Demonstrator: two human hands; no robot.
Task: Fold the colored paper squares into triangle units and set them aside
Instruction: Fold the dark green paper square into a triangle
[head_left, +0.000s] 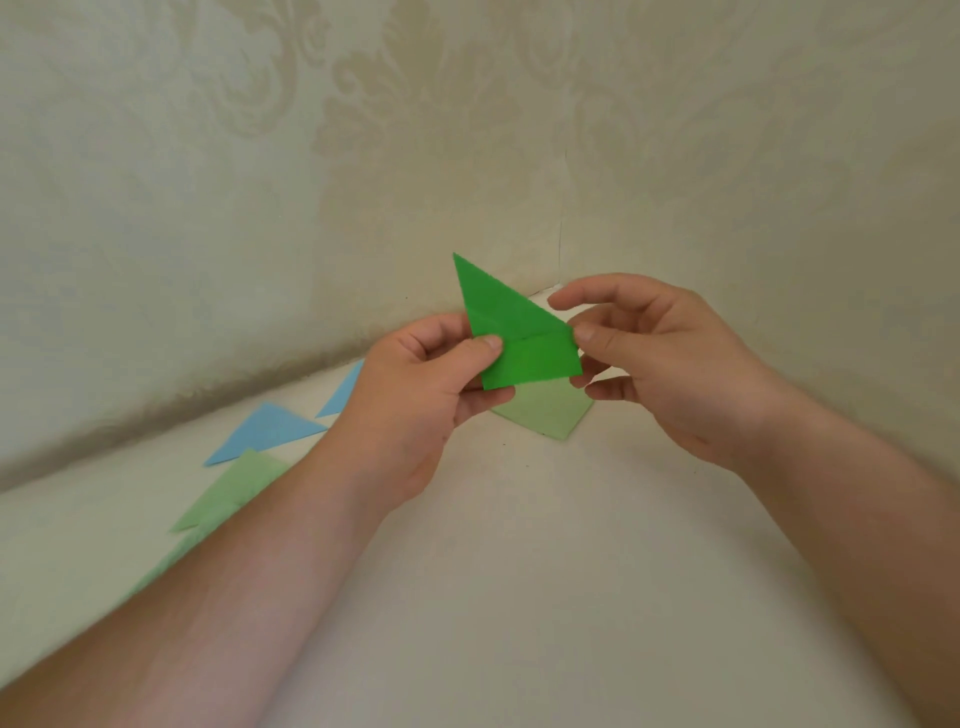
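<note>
Cream damask wallpaper (467, 130) rises behind a pale table (519, 571) whose far edge meets it. Held above the table, near that edge, is a bright green paper (511, 332), already creased into a pointed shape with a band folded across its lower part. The left hand (415, 395) pinches its lower left side, thumb on the front and fingers behind. The right hand (670, 364) pinches the right corner between thumb and a finger, its index finger raised loosely above.

By my reading this piece is partway through folding, not yet a finished unit and not yet set aside. To the left lie folded triangles: two blue triangles (270, 431) and at least two pale green triangles (234, 493), the lower one partly hidden by the left forearm, so the count there is uncertain. One pale green sheet (550, 415) lies under the hands; whether it is folded or flat I cannot tell. So roughly four units look done, one is in hand, and perhaps one remains.
</note>
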